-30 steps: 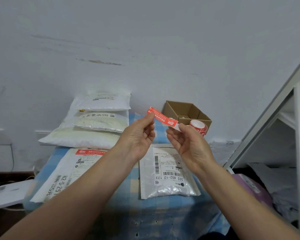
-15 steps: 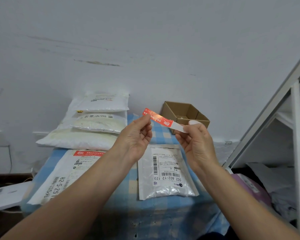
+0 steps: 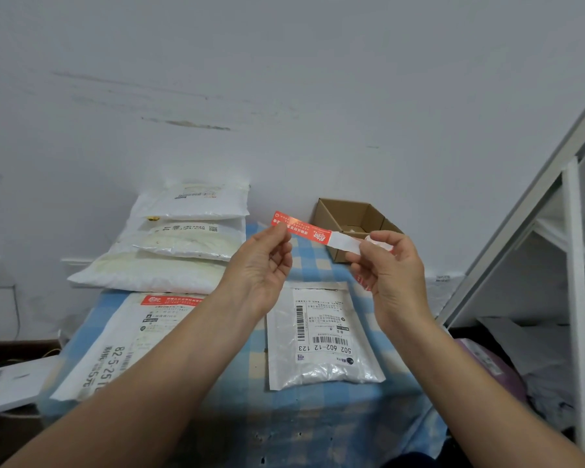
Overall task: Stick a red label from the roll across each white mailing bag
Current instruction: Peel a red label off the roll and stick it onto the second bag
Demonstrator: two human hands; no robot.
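Observation:
A red label is stretched in the air between my hands, above the table. My left hand pinches its left end. My right hand grips the label roll, mostly hidden in its fingers, and a strip of white backing runs from the label into that hand. Below the hands a small white mailing bag lies flat on the blue checked cloth, with a printed address slip and no red label on it. To its left lies a larger white bag with a red label across its top edge.
Three stuffed white bags are stacked against the wall at the back left. An open cardboard box stands at the back right. A white metal rack rises on the right, with bags on the floor beneath it.
The label has peeled further from the roll, so more white backing shows between my hands. My right hand has turned and moved slightly right, hiding the roll.

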